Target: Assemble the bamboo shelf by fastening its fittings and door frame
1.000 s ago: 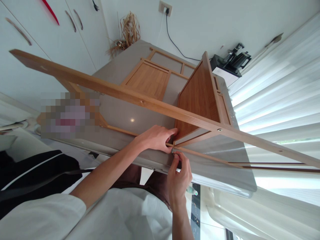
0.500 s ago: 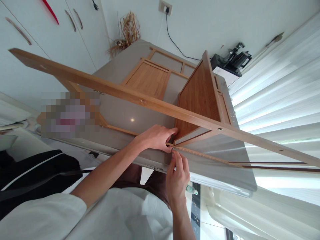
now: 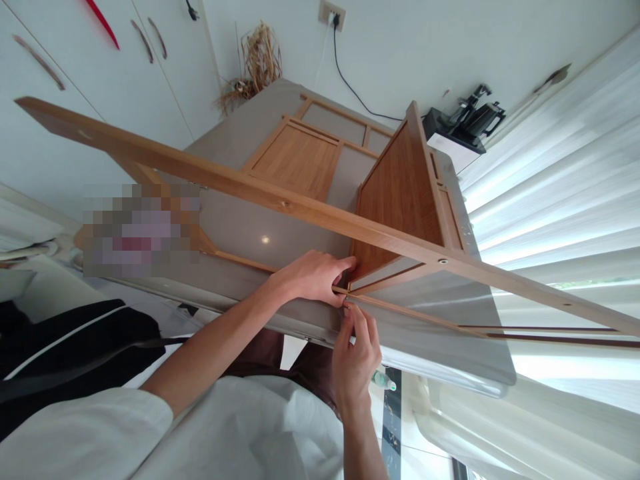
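A wooden frame (image 3: 287, 200) with a long slanting rail stands at the table's near side. My left hand (image 3: 317, 275) is closed around its thin lower rail (image 3: 400, 311), thumb and fingers on either side, where an upright wooden panel (image 3: 395, 193) meets it. Just below that joint, my right hand (image 3: 357, 340) pinches a small metal fastener at the rail's near face. The fingertips mostly hide the fastener, so its exact kind is unclear. The two hands are almost touching.
Another wooden panel (image 3: 297, 157) lies flat on the grey table (image 3: 240, 220). Dried plants (image 3: 260, 57) stand behind. A black kettle (image 3: 483, 120) sits on a small cabinet at the back right. Beside the curtains, a bottle (image 3: 384, 380) is below the table edge. Pixelation blurs the left side.
My right fingers have closed in slightly at the joint, and the small metal piece is now more hidden. The left hand, frame and panels have stayed put.
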Demonstrator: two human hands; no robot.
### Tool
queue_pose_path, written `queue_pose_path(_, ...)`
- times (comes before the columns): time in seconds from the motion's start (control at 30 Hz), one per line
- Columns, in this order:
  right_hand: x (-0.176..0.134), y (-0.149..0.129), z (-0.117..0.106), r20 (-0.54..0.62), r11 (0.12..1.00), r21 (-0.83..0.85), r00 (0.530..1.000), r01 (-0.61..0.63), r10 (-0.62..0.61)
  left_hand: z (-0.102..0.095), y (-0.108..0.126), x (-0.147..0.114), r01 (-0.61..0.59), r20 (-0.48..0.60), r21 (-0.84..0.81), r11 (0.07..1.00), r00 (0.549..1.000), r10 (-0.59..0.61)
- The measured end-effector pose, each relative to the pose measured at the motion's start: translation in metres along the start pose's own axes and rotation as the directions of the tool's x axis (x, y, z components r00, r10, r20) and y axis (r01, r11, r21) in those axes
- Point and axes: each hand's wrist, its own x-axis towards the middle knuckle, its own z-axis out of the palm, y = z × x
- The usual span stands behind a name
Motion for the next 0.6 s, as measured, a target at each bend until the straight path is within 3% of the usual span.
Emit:
queue_pose_path(0.2,0.0039,-0.0008,-0.0025,-0.022,0.996,0.032,0.996,-0.083,0.083,-0.0018,0.0021,-0.0008,0.01,0.005,-0.007,1.0,1.0,-0.01)
queue_pose_path(0.6,0.0013,0.0024,-0.0029,-0.025,0.996,0.057,0.997,-0.067,0.069,-0.0028,0.0033,-0.0001,0.023,0.018,0.013,1.0,1.0,-0.023)
